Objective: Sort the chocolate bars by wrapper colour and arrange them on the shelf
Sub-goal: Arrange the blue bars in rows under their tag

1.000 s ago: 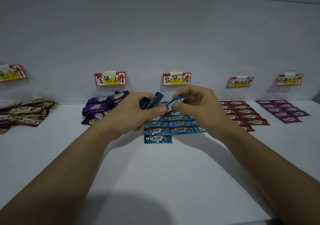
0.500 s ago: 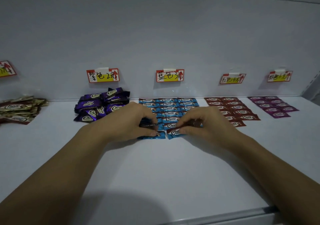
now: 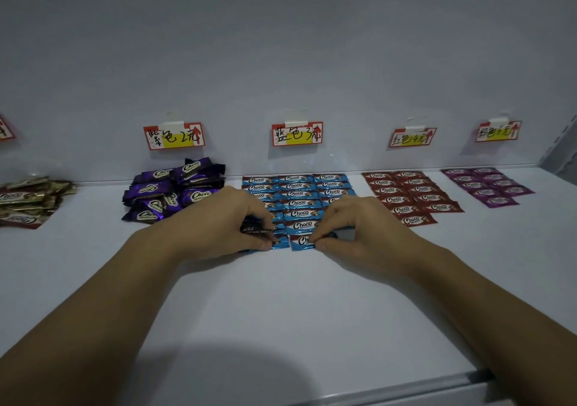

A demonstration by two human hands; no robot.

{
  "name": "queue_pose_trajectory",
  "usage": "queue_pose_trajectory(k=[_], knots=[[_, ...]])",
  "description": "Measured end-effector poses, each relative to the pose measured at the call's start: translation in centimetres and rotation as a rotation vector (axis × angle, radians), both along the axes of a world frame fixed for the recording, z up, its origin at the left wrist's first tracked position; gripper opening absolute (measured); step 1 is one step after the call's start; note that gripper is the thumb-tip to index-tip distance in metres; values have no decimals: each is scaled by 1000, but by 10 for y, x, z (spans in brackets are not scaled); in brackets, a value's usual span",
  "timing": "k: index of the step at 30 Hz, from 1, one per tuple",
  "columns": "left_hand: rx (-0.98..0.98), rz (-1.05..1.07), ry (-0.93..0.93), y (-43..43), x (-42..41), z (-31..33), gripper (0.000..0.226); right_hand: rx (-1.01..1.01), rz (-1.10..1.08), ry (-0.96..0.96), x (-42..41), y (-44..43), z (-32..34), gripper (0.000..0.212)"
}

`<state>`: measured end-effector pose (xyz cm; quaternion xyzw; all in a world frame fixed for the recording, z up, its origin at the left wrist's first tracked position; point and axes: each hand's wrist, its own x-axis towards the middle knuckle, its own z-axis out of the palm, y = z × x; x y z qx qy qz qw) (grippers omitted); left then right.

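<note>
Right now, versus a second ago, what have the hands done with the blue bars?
Both hands came down from above the blue rows to the shelf. The right hand has laid its blue bar at the front of the middle column, fingers still pinching its end. The left hand still grips the spare blue bars. The purple heap and red rows lie as before.

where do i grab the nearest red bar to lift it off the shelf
Probably pinch the nearest red bar by its right end seal, coming from the front right. It lies flat on the shelf, and only that side is free of neighbouring bars.
</note>
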<state>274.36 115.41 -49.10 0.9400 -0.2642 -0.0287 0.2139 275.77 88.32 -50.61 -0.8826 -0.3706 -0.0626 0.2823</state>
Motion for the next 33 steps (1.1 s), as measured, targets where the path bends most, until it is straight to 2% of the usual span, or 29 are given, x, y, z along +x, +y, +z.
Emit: queue_pose_trajectory(k=[19,22,25,27,33], knots=[[-11,50,19,-1,1,1,12,1,-12,-25,1,6,-6,15],[-135,94,78,-6,-3,8,17,119,-60,-80,-2,8,0,16],[-252,81,116,-15,-9,12,40,326,-30,14,-5,10,7,27],[-306,27,131,-25,-14,11,35,426,50,92,-9,13,10,28],[-326,-22,65,-46,-22,6,10,574,121,142,-9,14,13,10]])
